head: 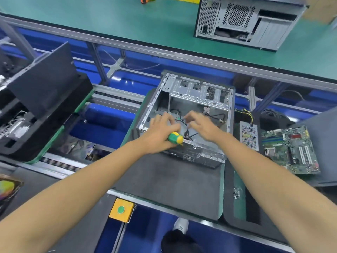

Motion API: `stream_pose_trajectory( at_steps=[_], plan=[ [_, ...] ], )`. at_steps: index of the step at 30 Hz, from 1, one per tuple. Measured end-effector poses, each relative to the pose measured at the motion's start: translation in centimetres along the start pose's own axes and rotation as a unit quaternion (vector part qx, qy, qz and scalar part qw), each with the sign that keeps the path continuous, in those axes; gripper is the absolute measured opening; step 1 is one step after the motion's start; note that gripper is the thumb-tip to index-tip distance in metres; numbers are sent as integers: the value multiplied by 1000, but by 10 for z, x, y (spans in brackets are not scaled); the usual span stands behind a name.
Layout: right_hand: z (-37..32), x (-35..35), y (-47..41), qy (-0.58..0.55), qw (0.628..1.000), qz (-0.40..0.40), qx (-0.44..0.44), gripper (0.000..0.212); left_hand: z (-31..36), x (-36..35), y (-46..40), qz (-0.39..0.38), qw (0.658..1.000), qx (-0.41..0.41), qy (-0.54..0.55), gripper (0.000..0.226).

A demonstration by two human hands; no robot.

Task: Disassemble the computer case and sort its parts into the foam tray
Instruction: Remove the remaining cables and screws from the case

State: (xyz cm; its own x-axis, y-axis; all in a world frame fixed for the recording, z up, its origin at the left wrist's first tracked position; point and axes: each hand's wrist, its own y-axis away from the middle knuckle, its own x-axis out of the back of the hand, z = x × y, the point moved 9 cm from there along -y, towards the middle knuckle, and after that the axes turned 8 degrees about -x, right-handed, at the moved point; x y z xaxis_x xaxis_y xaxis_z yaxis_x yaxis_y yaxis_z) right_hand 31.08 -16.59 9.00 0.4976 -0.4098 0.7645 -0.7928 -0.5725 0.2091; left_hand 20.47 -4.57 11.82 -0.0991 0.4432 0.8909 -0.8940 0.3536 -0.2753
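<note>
Both hands point(184, 128) inside the open computer case point(189, 115).

The left hand point(160, 130) is covering the shaft of the screwdriver point(175, 138), so only its green and yellow handle is showing. Both hands are hiding where the cables point(184, 123) inside the computer case point(184, 121) are ending, and the right hand point(200, 126) fingertips are blurring into them. The second case point(244, 21) is being cut off by the top edge. The small screws point(236, 193) on the foam tray point(235, 214) are too tiny to count.
</note>
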Motion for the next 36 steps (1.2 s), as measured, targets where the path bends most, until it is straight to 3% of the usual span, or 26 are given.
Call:
stream_pose_trajectory(
  at_steps=[3,6,9,11,13,15,18,21,23,26,28,32,36],
  plan=[
    [-24,-47,15,34,991,-127,20,24,-11,32,27,161,966,118,164,28],
    [-16,-67,19,126,982,-140,8,36,-26,48,63,278,894,222,273,27],
    [2,-65,25,174,976,-130,-26,33,-39,33,105,341,778,300,433,23],
    [12,-60,29,200,973,-112,-38,29,-43,17,130,349,747,321,467,15],
    [18,-57,33,195,974,-102,-48,28,-43,1,152,330,764,336,441,15],
    [20,-56,35,177,978,-93,-56,27,-40,-21,167,289,783,360,416,30],
    [19,-54,34,154,984,-65,-63,27,-35,-52,167,170,835,387,352,51],
    [18,-52,35,140,988,-42,-60,30,-27,-81,152,44,882,352,311,47],
    [21,-48,34,118,991,-23,-66,26,-15,-102,143,-1,892,319,321,43],
    [25,-46,30,96,993,-2,-71,23,5,-137,139,-8,852,294,434,28],
    [27,-47,28,97,993,-2,-65,23,11,-150,138,11,844,295,448,17],
    [29,-50,25,104,993,-11,-55,23,9,-159,135,51,830,317,455,15],
    [29,-50,25,112,993,-7,-42,22,8,-148,119,90,867,276,404,22]
  ],
)
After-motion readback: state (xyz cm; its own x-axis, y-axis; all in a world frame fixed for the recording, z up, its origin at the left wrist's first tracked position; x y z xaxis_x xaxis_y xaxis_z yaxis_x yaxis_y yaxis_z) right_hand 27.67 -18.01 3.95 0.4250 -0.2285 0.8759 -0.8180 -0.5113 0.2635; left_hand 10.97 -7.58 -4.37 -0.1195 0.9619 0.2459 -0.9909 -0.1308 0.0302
